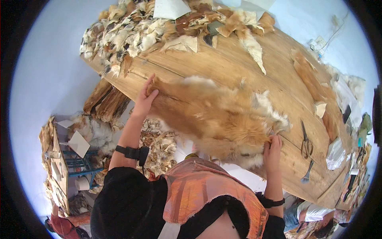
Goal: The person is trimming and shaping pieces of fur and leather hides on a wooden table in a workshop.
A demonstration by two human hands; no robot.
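Observation:
A reddish-orange fur pelt [207, 111] with white edges stretches between my hands over the near side of the wooden table [223, 55]. My left hand [146, 97] grips its narrow left end, fingers folded over the edge. At the pelt's right end, near a white-fringed corner, my right hand [273, 146] pinches the border. The near edge of the fur hangs past the table's front. To the right of my right hand lie scissors [306, 143] with dark blades and a small brush [307, 172] with a dark handle.
Fur scraps [131, 34] are heaped at the back left, with a white sheet [172, 8] on top. Another orange pelt [316, 85] lies along the right side, near a clear plastic bag [336, 154]. More scraps [157, 145] cover the floor. Other people sit at the lower corners.

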